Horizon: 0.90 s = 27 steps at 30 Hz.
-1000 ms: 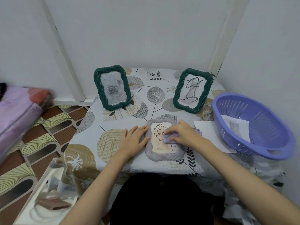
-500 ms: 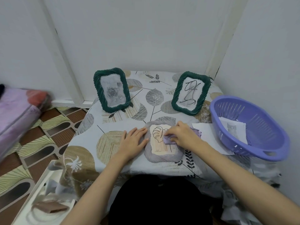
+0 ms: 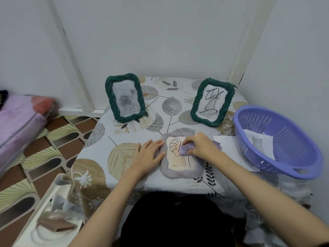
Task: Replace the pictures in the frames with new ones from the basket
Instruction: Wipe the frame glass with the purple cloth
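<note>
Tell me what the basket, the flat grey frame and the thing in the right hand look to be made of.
Basket: purple moulded plastic, smooth, slightly glossy, with slotted walls. Flat grey frame: looks like moulded resin or plastic with a ribbed, rope-like matt surface; could be ceramic. Wad held by the right hand on the frame's front: a soft purple cloth, crumpled and folded.

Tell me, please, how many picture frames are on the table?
3. One green frame stands at the back left, another green frame stands at the back right, and a grey frame lies flat at the front between the hands. No others are visible.
</note>
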### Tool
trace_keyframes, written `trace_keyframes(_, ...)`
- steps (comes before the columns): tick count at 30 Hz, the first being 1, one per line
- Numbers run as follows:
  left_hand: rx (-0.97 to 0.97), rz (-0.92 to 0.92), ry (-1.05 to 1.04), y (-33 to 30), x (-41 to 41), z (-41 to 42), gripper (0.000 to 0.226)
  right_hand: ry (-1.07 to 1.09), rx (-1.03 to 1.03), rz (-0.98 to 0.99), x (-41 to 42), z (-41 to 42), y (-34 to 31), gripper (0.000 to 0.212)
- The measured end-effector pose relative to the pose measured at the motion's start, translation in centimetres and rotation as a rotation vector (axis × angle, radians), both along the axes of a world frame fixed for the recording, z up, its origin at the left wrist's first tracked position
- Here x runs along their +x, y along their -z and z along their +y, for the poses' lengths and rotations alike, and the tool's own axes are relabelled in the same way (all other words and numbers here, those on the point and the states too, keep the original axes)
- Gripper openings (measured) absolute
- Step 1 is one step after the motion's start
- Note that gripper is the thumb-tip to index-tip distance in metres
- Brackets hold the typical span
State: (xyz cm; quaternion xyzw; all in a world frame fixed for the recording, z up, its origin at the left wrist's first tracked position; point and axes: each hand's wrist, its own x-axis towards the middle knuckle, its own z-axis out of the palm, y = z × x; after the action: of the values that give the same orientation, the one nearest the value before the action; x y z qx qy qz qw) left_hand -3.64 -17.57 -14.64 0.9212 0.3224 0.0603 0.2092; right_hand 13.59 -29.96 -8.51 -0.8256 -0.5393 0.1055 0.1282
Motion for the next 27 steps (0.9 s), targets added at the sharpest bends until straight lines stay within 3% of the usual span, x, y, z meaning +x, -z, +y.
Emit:
trace_keyframes(4,0.009,0.005,0.0,-0.1,0.0,-0.1,0.054,0.005,-0.02,0.016,-0.8,-1.4,0.3,0.038)
trace_keyframes(10,-0.011,-0.006,-0.001,-0.2,-0.1,0.0,0.066,-0.052,-0.07,0.042,-1.0,-3.3,1.5,0.039)
trace_keyframes(15,-0.009,0.016,-0.003,-0.1,-0.1,0.1,0.052,0.084,0.053,0.045,0.3,1.1,1.0,0.038)
trace_keyframes(21,-0.038,-0.002,-0.014,-0.2,0.1,0.1,0.041,0.088,0.138,0.042,0.0,4.1,1.8,0.034)
trace_keyframes(25,-0.032,-0.009,-0.012,-0.2,0.0,0.1,0.041,-0.053,0.092,-0.028,-2.2,2.6,2.3,0.034)
trace_keyframes(27,-0.026,-0.008,-0.011,-0.3,0.0,0.1,0.041,-0.188,0.084,-0.155,-3.9,1.0,2.1,0.03)
